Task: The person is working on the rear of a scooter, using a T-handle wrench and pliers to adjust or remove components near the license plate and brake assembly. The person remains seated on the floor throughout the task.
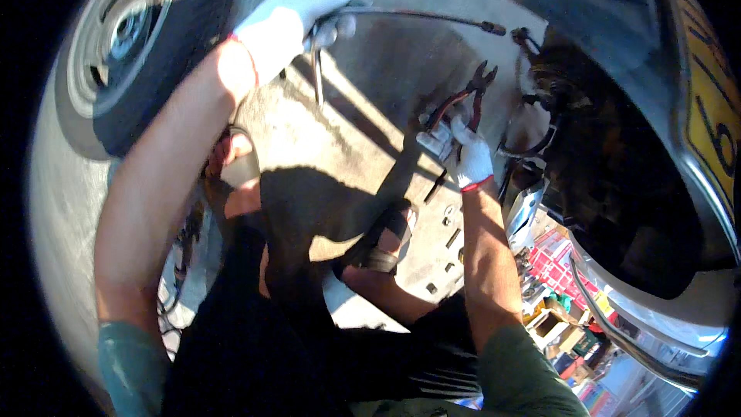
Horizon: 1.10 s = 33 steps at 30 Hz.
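Note:
My left hand (297, 19), in a white glove with a red cuff, is closed around the crossbar of a long T-handle wrench (417, 15). Its dark shaft reaches right and ends in a jointed, socket-like tip near the car's wheel well. Lower and to the right, my gloved right hand (471, 158) grips red-handled pliers (477, 100), their jaws spread and pointing away from me. Just right of the pliers, exposed suspension parts (544, 112) show in the open wheel well (617, 177); deep shadow hides most of its inside.
A detached wheel (127, 27) stands at the upper left. The car's body (602, 38) and bumper (648, 324) fill the right side. Several small dark parts (454, 238) lie on the concrete by my right foot (390, 235). Crates and boxes (559, 266) crowd the lower right.

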Tool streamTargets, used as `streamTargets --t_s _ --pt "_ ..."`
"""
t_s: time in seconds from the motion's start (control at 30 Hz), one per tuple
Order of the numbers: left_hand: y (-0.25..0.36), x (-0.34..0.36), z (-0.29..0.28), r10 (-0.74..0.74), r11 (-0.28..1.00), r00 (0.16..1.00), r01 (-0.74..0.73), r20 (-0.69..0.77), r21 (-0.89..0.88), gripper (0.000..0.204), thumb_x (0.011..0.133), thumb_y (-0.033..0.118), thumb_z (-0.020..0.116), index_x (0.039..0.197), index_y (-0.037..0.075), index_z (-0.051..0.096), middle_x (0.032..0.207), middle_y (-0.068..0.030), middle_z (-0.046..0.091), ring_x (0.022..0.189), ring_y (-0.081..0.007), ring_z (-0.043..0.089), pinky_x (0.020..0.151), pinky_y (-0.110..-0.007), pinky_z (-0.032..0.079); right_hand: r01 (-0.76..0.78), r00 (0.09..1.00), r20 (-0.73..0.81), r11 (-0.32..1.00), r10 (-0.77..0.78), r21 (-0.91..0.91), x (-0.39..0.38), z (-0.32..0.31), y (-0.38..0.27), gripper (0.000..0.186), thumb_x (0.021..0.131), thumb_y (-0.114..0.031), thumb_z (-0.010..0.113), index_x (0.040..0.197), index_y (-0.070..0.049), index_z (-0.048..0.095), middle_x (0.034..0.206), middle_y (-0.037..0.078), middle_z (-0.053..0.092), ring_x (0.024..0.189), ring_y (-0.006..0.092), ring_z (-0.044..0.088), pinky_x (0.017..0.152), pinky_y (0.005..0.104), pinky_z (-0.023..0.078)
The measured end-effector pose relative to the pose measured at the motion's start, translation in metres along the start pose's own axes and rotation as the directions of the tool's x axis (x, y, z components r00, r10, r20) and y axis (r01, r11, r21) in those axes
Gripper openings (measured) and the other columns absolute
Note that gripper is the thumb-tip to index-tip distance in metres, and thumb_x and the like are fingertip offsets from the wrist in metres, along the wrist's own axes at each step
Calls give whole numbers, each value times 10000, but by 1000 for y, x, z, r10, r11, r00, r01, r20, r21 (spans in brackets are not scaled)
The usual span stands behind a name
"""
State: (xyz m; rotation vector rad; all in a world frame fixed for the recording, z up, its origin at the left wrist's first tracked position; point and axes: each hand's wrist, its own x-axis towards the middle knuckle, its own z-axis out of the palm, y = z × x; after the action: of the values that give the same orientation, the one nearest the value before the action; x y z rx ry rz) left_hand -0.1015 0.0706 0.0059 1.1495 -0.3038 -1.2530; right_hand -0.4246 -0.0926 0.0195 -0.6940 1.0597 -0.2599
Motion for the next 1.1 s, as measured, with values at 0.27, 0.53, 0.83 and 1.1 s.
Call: streamTargets --t_s 0.27,0.53,0.83,1.1 --pt "17 6 14 -64 997 997 62 -51 -49 275 962 257 518 981 20 656 627 -35 627 414 -81 478 376 -209 336 26 991 -128 996 -37 -89 2 2 -26 220 922 -85 528 1140 -110 539 984 88 638 845 228 633 702 460 585" --pt "30 1 7 -65 997 998 64 -12 -37 286 979 251 503 1030 10 649 637 -32 624 422 -71 478 383 -199 322 192 981 -59 968 -184 160 3 8 -25 435 937 -7 449 1354 -105 372 1178 151 533 1040 311 587 862 568 527" --pt "18 0 7 -84 996 996 84 -20 -10 297 977 258 513 1035 -1 647 633 -30 611 434 -71 476 381 -206 304 383 834 -139 743 -533 -549 64 -86 3 465 926 -41 554 1348 -154 396 1376 83 371 1244 270 401 940 567 471" --pt "18 -6 6 -69 997 998 70 3 -23 306 977 262 516 1024 -11 646 628 -34 609 434 -76 490 377 -199 308 330 856 -313 901 -412 -283 35 5 -66 328 919 -72 584 1219 -138 469 1209 62 455 1077 221 472 850 487 494"
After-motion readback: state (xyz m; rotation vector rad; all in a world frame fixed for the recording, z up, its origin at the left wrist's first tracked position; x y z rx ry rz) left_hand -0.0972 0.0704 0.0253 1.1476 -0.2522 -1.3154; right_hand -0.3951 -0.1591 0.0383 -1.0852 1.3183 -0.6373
